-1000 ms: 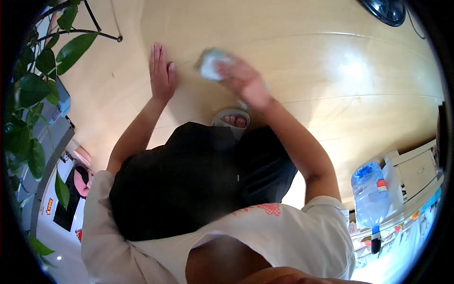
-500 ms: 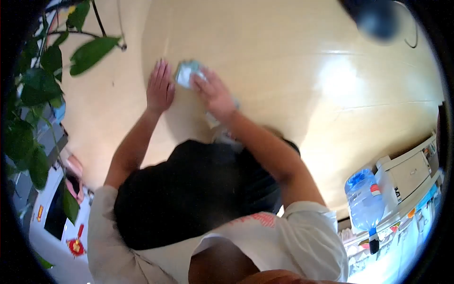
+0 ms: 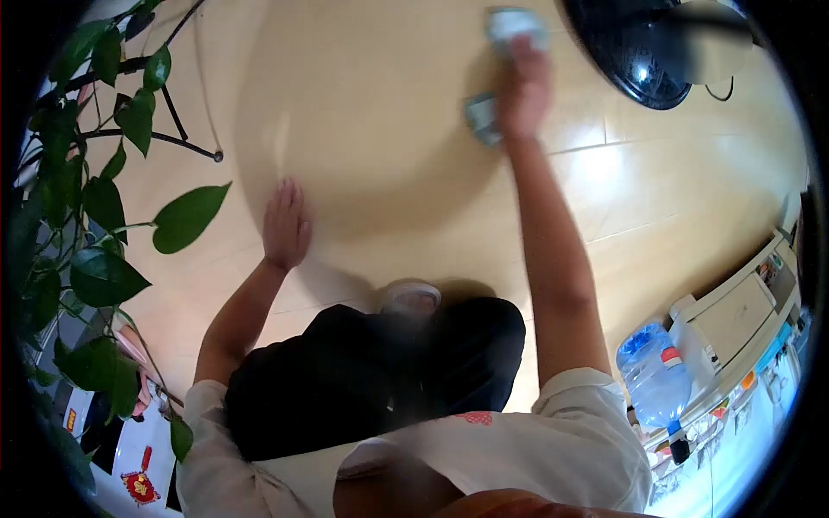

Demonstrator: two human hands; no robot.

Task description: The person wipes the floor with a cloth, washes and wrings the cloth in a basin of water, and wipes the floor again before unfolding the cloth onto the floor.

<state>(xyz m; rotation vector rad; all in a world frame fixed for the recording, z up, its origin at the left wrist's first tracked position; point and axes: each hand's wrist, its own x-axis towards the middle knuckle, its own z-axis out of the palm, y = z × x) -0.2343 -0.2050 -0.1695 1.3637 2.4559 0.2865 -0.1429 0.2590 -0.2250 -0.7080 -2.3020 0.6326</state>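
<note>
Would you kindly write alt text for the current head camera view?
A bare right hand holds a pale cloth on a light floor while the left hand rests flat there; leafy plant at picture left, plastic bottle at right.

I'm seeing the glossy pale wood floor (image 3: 371, 129) glowing brightly, with white glare shining below and right of the bare right hand (image 3: 524, 91). That hand and its pale green-and-white cloth (image 3: 515, 26) are looking smeared. Soft shadows are curving across the floor, fisheye distortion is bending the cream cabinet (image 3: 734, 319), and black vignetting is swallowing the corners.
</note>
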